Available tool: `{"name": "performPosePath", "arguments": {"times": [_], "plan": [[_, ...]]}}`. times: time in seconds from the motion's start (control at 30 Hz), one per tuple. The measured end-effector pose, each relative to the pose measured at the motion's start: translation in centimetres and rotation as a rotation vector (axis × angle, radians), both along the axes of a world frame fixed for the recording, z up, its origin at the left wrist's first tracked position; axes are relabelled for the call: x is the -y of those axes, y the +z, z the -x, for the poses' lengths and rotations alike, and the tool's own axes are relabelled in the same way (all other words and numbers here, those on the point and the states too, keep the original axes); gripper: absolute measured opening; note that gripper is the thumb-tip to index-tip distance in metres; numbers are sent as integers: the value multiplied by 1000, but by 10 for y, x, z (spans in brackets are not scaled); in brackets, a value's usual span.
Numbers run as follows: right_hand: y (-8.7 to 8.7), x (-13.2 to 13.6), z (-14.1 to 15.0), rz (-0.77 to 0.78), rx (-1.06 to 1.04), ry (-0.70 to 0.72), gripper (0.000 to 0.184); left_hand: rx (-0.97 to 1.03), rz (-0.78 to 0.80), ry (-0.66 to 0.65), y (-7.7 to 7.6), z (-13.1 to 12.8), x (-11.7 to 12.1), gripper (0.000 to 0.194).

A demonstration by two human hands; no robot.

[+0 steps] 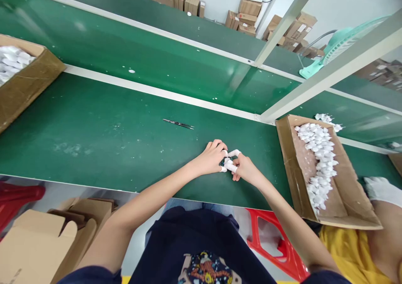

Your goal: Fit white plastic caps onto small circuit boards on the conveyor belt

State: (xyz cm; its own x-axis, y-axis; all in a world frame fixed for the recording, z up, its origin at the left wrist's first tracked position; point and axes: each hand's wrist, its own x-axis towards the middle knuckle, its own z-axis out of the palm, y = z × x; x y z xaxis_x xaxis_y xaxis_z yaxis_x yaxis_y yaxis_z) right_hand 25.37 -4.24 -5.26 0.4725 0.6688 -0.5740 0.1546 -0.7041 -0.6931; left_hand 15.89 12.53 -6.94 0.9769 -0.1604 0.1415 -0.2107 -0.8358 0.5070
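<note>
My left hand (212, 156) and my right hand (246, 169) meet over the green work surface (94, 133), fingers curled in toward each other. Between them is a small white plastic part (228, 163), pinched by both hands. White finger cots cover some fingertips of both hands. Both wrists rest on or just above the green surface.
An open cardboard box (342, 192) of several small white parts lies to the right. Another box (21, 79) with white parts sits far left. Black tweezers (178, 124) lie beyond my hands. A person in yellow (358, 242) sits at right. A red stool (276, 244) and folded cartons (40, 242) stand below.
</note>
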Motion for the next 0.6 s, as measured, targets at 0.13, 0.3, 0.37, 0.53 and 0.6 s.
{"name": "performPosePath", "arguments": {"times": [0.13, 0.3, 0.37, 0.53, 0.6], "plan": [[8, 1, -7, -101, -281, -16, 43, 18, -25, 4, -1, 0, 1, 26], [14, -13, -12, 39, -210, 3, 33, 18, -27, 4, 0, -1, 2, 27], [14, -19, -13, 113, -118, 50, 27, 11, -24, 5, 0, -1, 1, 27], [14, -19, -17, 123, -128, 107, 29, 15, -37, 10, -1, -1, 1, 27], [13, -15, -19, 44, -259, 74, 33, 17, -40, 8, 0, -1, 2, 26]]}}
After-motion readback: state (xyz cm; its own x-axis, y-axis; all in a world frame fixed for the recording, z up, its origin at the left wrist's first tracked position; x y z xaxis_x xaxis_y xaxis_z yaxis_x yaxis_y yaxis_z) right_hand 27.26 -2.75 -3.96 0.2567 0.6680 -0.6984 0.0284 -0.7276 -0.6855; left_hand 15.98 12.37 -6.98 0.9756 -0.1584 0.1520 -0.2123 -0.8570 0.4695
